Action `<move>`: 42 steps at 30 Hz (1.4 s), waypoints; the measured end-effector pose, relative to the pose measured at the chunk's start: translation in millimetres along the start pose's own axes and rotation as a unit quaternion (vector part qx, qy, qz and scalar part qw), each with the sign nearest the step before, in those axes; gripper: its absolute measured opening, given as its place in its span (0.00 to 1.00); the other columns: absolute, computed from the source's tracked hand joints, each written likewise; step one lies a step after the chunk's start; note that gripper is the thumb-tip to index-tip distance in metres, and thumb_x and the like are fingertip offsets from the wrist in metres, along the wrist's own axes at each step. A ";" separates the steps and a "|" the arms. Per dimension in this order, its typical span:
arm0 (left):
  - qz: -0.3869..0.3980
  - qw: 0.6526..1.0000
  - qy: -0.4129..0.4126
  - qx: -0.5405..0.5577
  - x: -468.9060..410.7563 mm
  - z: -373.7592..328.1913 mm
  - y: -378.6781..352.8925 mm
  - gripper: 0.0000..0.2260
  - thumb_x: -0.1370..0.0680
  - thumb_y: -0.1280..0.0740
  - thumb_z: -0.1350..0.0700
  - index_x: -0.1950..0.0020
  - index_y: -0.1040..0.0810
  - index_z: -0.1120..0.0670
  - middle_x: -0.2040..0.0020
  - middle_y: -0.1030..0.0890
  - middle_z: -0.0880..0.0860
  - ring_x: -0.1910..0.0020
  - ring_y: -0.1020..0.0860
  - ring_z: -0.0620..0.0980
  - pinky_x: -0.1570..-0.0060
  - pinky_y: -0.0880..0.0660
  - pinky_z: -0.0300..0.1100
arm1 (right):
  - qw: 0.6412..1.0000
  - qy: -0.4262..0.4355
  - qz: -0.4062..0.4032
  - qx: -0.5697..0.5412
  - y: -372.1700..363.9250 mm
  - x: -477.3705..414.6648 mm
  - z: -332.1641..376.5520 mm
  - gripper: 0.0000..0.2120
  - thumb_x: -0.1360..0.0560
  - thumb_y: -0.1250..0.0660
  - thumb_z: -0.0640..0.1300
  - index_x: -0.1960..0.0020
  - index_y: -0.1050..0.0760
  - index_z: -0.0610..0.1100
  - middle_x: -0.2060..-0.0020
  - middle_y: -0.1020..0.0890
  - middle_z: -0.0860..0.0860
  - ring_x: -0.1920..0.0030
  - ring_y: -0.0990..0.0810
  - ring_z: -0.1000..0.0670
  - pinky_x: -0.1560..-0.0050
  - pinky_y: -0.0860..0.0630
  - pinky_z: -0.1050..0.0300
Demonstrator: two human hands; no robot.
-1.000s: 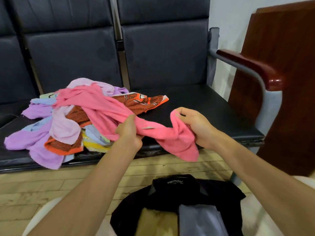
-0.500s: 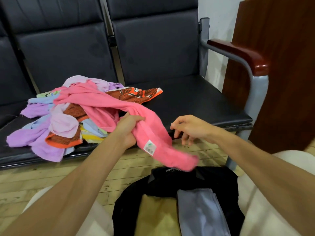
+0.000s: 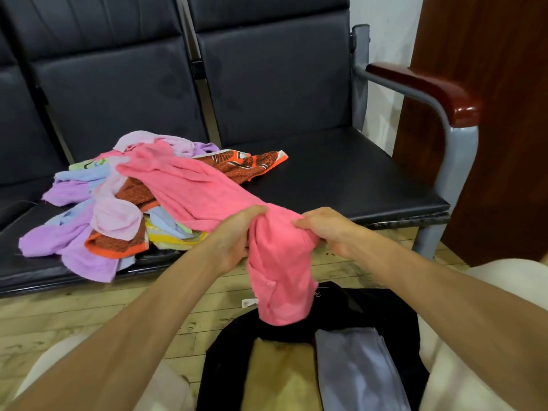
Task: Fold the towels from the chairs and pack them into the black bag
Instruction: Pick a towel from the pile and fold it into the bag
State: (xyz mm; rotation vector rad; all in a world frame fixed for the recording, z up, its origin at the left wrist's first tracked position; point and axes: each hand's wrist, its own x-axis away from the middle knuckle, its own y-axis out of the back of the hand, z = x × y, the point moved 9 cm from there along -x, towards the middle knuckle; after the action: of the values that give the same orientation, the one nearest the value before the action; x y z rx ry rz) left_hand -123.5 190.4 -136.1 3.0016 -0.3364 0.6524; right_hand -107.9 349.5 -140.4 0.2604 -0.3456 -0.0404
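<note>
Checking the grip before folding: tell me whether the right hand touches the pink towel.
Touching. The head view shows the right hand gripping the bunched pink towel, fingers curled into the fabric.

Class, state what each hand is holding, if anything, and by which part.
Both the left hand and right hand grip the pink terry towel at a bunched stretch near its hanging end.

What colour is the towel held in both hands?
Pink; the towel shows best in the head view.

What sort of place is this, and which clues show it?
Probably a waiting area or lobby: black padded seats joined in a row, a wooden armrest on a grey metal frame, a plank floor.
</note>
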 end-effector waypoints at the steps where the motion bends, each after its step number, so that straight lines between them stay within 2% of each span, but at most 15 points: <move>1: -0.020 1.000 0.009 -0.001 -0.4 2.0 5.5 0.20 0.22 0.37 0.46 0.36 0.25 0.56 0.40 0.20 0.56 0.42 0.22 0.55 0.49 0.24 0.47 | 1.000 0.018 -0.004 -0.002 2.6 1.1 4.7 0.08 0.23 0.34 0.43 0.59 0.21 0.43 0.58 0.19 0.47 0.57 0.23 0.49 0.62 0.28 0.57; 5: -0.049 0.997 0.025 0.061 -0.3 9.3 10.6 0.18 0.22 0.36 0.48 0.37 0.27 0.58 0.41 0.22 0.58 0.48 0.22 0.54 0.59 0.24 0.45 | 0.990 0.109 -0.078 0.047 21.9 10.0 28.4 0.17 0.24 0.35 0.41 0.70 0.33 0.46 0.68 0.29 0.51 0.64 0.31 0.51 0.62 0.36 0.54; 9: -0.021 0.983 0.019 0.182 -1.9 10.6 -1.4 0.15 0.22 0.36 0.57 0.37 0.27 0.62 0.49 0.22 0.56 0.55 0.22 0.51 0.56 0.23 0.44 | 0.964 0.193 -0.134 0.120 35.2 22.9 46.6 0.14 0.25 0.35 0.45 0.68 0.28 0.43 0.71 0.29 0.53 0.65 0.29 0.53 0.57 0.34 0.54; 12: 0.002 0.965 0.009 0.261 -0.6 4.8 -7.0 0.06 0.22 0.37 0.60 0.48 0.26 0.62 0.54 0.24 0.57 0.60 0.23 0.50 0.56 0.23 0.42 | 0.964 0.223 -0.124 0.072 37.4 28.5 52.6 0.11 0.23 0.35 0.43 0.62 0.23 0.40 0.69 0.26 0.52 0.63 0.28 0.53 0.57 0.32 0.54; 15: 0.015 0.962 0.006 0.274 0.0 1.0 -7.2 0.07 0.23 0.35 0.57 0.49 0.24 0.61 0.55 0.22 0.58 0.59 0.22 0.52 0.57 0.24 0.44 | 0.976 0.202 -0.075 -0.030 35.7 25.8 51.2 0.10 0.21 0.36 0.41 0.57 0.21 0.36 0.61 0.23 0.46 0.58 0.26 0.49 0.55 0.31 0.52; 19: 0.024 0.965 0.004 0.260 -1.6 -4.8 -7.5 0.10 0.24 0.34 0.53 0.53 0.19 0.59 0.58 0.18 0.56 0.57 0.21 0.53 0.54 0.25 0.46 | 0.966 0.116 -0.005 -0.232 30.4 23.4 43.0 0.09 0.21 0.39 0.41 0.53 0.20 0.43 0.53 0.17 0.46 0.51 0.20 0.45 0.48 0.25 0.49; 21: 0.040 0.964 -0.006 0.263 -2.0 -8.1 -9.0 0.12 0.23 0.35 0.53 0.60 0.17 0.58 0.62 0.17 0.55 0.61 0.20 0.51 0.54 0.25 0.45 | 0.958 0.069 -0.016 -0.277 34.2 22.4 37.8 0.06 0.27 0.36 0.44 0.59 0.24 0.42 0.58 0.20 0.48 0.56 0.22 0.48 0.55 0.27 0.51; 23: 0.046 0.962 -0.006 0.270 -1.6 -8.5 -8.8 0.10 0.22 0.36 0.54 0.53 0.16 0.57 0.61 0.16 0.54 0.61 0.19 0.50 0.54 0.24 0.44 | 0.962 0.046 -0.001 -0.271 34.6 23.8 37.0 0.09 0.35 0.36 0.46 0.64 0.36 0.44 0.62 0.28 0.48 0.62 0.30 0.50 0.61 0.34 0.54; 25: 0.025 0.968 0.010 0.251 -3.6 -4.2 -4.8 0.09 0.23 0.34 0.54 0.50 0.17 0.56 0.60 0.17 0.54 0.59 0.20 0.50 0.56 0.24 0.44 | 0.966 0.041 0.012 -0.255 36.1 24.5 37.4 0.13 0.33 0.38 0.45 0.69 0.41 0.46 0.67 0.33 0.49 0.67 0.33 0.52 0.63 0.36 0.55; 27: 0.001 0.975 0.015 0.221 -5.1 -2.6 -2.5 0.11 0.25 0.32 0.55 0.66 0.19 0.55 0.71 0.21 0.52 0.70 0.22 0.47 0.67 0.26 0.39 | 0.968 0.032 0.017 -0.250 39.7 26.8 37.5 0.12 0.28 0.35 0.44 0.71 0.28 0.46 0.68 0.24 0.50 0.66 0.25 0.52 0.62 0.30 0.56; 29: -0.025 0.986 -0.006 0.168 -4.0 -5.7 -1.0 0.13 0.25 0.33 0.56 0.70 0.22 0.55 0.76 0.24 0.50 0.76 0.26 0.45 0.75 0.30 0.35 | 0.968 0.032 0.025 -0.248 40.5 28.5 39.6 0.05 0.27 0.31 0.45 0.56 0.18 0.44 0.60 0.16 0.48 0.60 0.19 0.49 0.59 0.24 0.55; 31: -0.036 0.993 -0.033 0.106 -3.3 -8.2 -3.2 0.07 0.24 0.33 0.56 0.60 0.19 0.57 0.69 0.20 0.52 0.68 0.23 0.48 0.71 0.29 0.38 | 0.972 0.033 0.034 -0.229 39.1 25.1 38.9 0.12 0.28 0.28 0.44 0.46 0.18 0.40 0.51 0.15 0.44 0.52 0.17 0.46 0.53 0.20 0.53; 36: -0.087 0.995 -0.043 -0.020 -5.2 -6.4 3.2 0.13 0.25 0.33 0.54 0.43 0.23 0.58 0.44 0.21 0.58 0.46 0.23 0.56 0.53 0.23 0.47 | 0.998 0.040 0.039 0.021 31.2 21.6 31.0 0.13 0.34 0.23 0.46 0.50 0.15 0.45 0.52 0.14 0.47 0.48 0.17 0.48 0.42 0.22 0.49; 39: -0.092 0.990 -0.056 -0.086 -7.4 -6.7 4.4 0.19 0.26 0.32 0.52 0.38 0.26 0.59 0.41 0.23 0.57 0.45 0.24 0.54 0.53 0.23 0.45 | 0.983 0.065 0.043 0.165 22.7 22.5 31.9 0.12 0.28 0.27 0.48 0.46 0.16 0.47 0.51 0.15 0.49 0.49 0.18 0.50 0.43 0.22 0.52; 42: -0.091 0.991 -0.072 -0.064 -7.9 -8.3 3.8 0.16 0.24 0.34 0.52 0.39 0.24 0.58 0.41 0.23 0.55 0.46 0.25 0.53 0.46 0.26 0.48 | 0.984 0.116 0.008 0.137 24.7 25.1 46.9 0.13 0.21 0.38 0.47 0.46 0.17 0.42 0.50 0.16 0.43 0.51 0.18 0.48 0.44 0.23 0.48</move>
State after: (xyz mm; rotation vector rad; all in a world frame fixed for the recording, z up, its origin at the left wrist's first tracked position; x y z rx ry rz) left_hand -134.8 189.1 -131.8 2.9154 -0.1041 0.3855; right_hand -100.4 359.7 -83.2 0.5292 -0.1206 0.0545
